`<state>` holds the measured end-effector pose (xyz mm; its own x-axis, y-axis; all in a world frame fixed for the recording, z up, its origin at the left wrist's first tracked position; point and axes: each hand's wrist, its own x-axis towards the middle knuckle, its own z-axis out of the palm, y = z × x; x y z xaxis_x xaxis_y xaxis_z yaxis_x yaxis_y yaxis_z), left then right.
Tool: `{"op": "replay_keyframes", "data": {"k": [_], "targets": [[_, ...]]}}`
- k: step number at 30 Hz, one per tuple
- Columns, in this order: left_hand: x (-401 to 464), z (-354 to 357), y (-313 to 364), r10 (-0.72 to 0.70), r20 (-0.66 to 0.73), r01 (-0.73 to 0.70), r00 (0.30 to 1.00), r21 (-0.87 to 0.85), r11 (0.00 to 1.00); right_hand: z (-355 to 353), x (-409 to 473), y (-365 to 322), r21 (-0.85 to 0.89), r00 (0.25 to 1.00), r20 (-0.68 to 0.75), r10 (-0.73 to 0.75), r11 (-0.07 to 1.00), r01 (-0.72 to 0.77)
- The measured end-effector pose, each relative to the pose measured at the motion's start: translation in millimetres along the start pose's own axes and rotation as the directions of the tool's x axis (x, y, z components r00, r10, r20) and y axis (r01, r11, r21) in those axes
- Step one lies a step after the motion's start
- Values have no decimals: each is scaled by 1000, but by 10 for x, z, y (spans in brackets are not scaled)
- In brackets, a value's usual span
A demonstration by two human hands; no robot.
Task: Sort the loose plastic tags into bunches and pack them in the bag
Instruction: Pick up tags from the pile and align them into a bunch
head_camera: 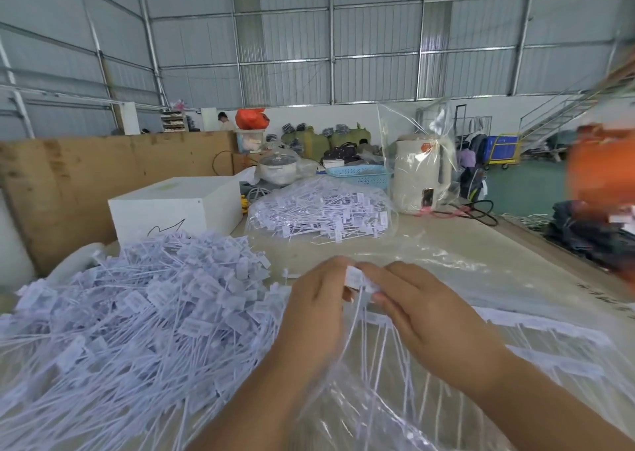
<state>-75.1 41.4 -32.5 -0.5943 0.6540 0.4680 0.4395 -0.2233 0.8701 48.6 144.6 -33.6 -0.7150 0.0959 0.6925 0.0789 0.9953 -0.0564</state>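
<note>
A big heap of loose white plastic tags (130, 313) covers the table's left side. In front of me, my left hand (316, 309) and my right hand (422, 313) meet around a small bunch of tags (355, 279). Both pinch the bunch's white heads, and its thin tails hang down between my wrists. A clear plastic bag (378, 413) lies under my forearms with several rows of tags (549, 333) inside it on the right. Farther back sits another clear bag filled with tags (323, 212).
A white box (175, 206) stands behind the heap, with a brown board (86, 175) at its left. A cream kettle (421, 175) wrapped in clear film, a blue basket (360, 174) and a lidded pot (278, 167) stand at the back. A blurred orange shape (601, 172) is at the right edge.
</note>
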Motion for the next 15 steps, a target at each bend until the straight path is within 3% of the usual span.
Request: {"op": "replay_keyframes", "data": {"k": [2,5,8,9,11,13,15], "targets": [[32,-45,46,-55,36,57,998,-41,998,-9,13,33,16,1000,-6,-27,1000,27],[26,-95,90,-25,250,-12,968,148,989,-24,34,53,159,997,-70,31,987,-19],[8,-148,119,-214,425,39,880,383,923,-70,65,133,200,971,-184,149,973,-112],[6,-162,96,-295,441,23,848,525,851,-87,75,155,190,962,-204,181,972,-142],[-12,-158,39,-375,392,-115,840,804,583,-99,86,158,193,955,-218,201,968,-160],[-44,-94,16,-295,358,-241,886,898,368,-117,93,134,226,951,-228,210,961,-158],[-62,-19,45,-143,383,-321,913,889,327,-156,112,147,252,938,-262,227,954,-161]]}}
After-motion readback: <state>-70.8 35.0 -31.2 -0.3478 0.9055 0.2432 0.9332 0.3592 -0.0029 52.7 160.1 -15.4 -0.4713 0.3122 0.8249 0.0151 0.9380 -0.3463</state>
